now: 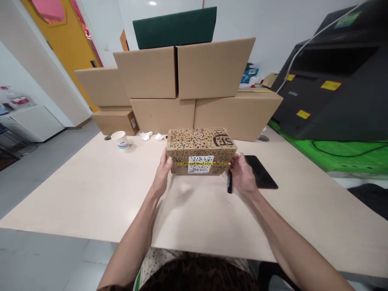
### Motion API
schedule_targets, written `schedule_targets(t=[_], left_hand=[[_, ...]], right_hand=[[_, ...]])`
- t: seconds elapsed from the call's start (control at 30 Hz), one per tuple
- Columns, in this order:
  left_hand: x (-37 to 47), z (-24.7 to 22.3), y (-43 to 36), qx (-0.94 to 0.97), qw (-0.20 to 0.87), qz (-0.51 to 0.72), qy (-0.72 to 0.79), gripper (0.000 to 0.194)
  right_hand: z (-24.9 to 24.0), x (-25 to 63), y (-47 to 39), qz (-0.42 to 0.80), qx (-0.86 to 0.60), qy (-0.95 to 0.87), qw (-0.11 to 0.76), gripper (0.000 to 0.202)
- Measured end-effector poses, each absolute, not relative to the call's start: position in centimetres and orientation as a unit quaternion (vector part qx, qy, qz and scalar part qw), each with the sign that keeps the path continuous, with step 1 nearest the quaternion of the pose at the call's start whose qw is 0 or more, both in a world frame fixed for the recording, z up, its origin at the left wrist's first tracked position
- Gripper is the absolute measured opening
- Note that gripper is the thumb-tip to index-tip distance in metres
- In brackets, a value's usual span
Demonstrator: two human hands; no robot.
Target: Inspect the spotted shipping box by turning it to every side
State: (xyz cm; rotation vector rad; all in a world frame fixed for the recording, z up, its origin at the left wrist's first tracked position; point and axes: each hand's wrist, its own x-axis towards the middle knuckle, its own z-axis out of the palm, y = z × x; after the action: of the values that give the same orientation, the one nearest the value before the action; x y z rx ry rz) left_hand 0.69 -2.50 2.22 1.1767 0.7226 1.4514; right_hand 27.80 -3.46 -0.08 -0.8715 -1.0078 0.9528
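A small cardboard box (200, 139) with dark speckles, a large "SF" mark and a white label crossed by a yellow strip is between my two hands over the table. My left hand (163, 173) presses its left side with the fingers along the edge. At the lower right corner, my right hand (243, 173) has curled fingers against the box. Just beside that hand is a black marker (229, 182). A thin black tablet-like slab (261, 173) lies to its right. Below the box shows a blurred whitish lump (184, 190) that I cannot make out.
Large brown cartons (216, 70) are stacked along the back, topped by a dark green box (176, 27). A paper cup (120, 140) and crumpled tissues (146, 136) stand at the back left of the table (91, 194). A big black printer (330, 89) sits on the right.
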Motion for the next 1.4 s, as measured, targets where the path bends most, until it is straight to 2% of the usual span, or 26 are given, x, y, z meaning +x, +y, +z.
schedule_targets(t=[0.1, 0.17, 0.3, 0.4, 0.47, 0.53, 0.6, 0.67, 0.73, 0.83, 0.93, 1.0, 1.07, 1.17, 1.27, 1.4], left_hand=[[0.7, 3.0, -2.6, 0.479, 0.554, 0.621, 0.281, 0.068], [0.7, 3.2, -2.6, 0.457, 0.562, 0.63, 0.279, 0.067], [0.4, 2.5, -2.2, 0.405, 0.562, 0.643, 0.325, 0.06], [0.1, 1.7, -1.6, 0.371, 0.549, 0.641, 0.387, 0.061], [0.0, 1.3, -1.4, 0.361, 0.546, 0.624, 0.426, 0.065], [0.1, 1.1, -1.3, 0.359, 0.542, 0.61, 0.453, 0.068], [0.3, 1.1, -1.4, 0.36, 0.536, 0.604, 0.467, 0.066], [0.5, 1.2, -1.5, 0.358, 0.533, 0.6, 0.477, 0.062], [0.6, 1.3, -1.6, 0.355, 0.538, 0.593, 0.482, 0.059], [0.6, 1.6, -1.8, 0.359, 0.556, 0.584, 0.47, 0.056], [0.5, 1.7, -1.9, 0.38, 0.571, 0.579, 0.44, 0.053], [0.5, 1.8, -1.9, 0.397, 0.584, 0.571, 0.419, 0.052], [0.5, 1.8, -1.9, 0.408, 0.594, 0.57, 0.395, 0.055], [0.3, 1.9, -2.0, 0.431, 0.578, 0.601, 0.345, 0.064], [0.2, 2.2, -2.2, 0.454, 0.537, 0.643, 0.305, 0.066], [0.1, 2.4, -2.3, 0.435, 0.535, 0.648, 0.323, 0.063]], right_hand=[[0.7, 27.5, -3.5, 0.415, -0.368, -0.425, 0.715, 0.054], [0.8, 27.2, -3.6, 0.428, -0.376, -0.42, 0.707, 0.057], [0.2, 27.3, -3.5, 0.471, -0.412, -0.433, 0.649, 0.068], [-0.1, 27.9, -3.2, 0.431, -0.491, -0.476, 0.589, 0.067], [0.1, 28.5, -3.3, 0.336, -0.593, -0.534, 0.5, 0.055], [0.6, 28.9, -3.6, 0.207, -0.694, -0.59, 0.358, 0.045], [1.0, 29.2, -4.0, 0.121, -0.744, -0.626, 0.201, 0.045], [1.0, 29.4, -4.3, 0.1, -0.75, -0.648, 0.091, 0.043], [0.8, 29.7, -4.3, 0.1, -0.747, -0.655, 0.056, 0.04], [0.0, 30.6, -3.6, 0.069, -0.759, -0.637, 0.112, 0.038], [-0.9, 31.3, -2.7, 0.073, -0.723, -0.62, 0.296, 0.019], [-1.1, 31.1, -2.4, 0.194, -0.636, -0.601, 0.444, 0.028], [-0.8, 30.6, -2.4, 0.349, -0.538, -0.548, 0.537, 0.047], [0.3, 29.4, -2.9, 0.454, -0.438, -0.471, 0.616, 0.056], [1.4, 28.8, -3.4, 0.463, -0.369, -0.43, 0.681, 0.05], [1.3, 28.9, -3.2, 0.47, -0.365, -0.38, 0.708, 0.046]])
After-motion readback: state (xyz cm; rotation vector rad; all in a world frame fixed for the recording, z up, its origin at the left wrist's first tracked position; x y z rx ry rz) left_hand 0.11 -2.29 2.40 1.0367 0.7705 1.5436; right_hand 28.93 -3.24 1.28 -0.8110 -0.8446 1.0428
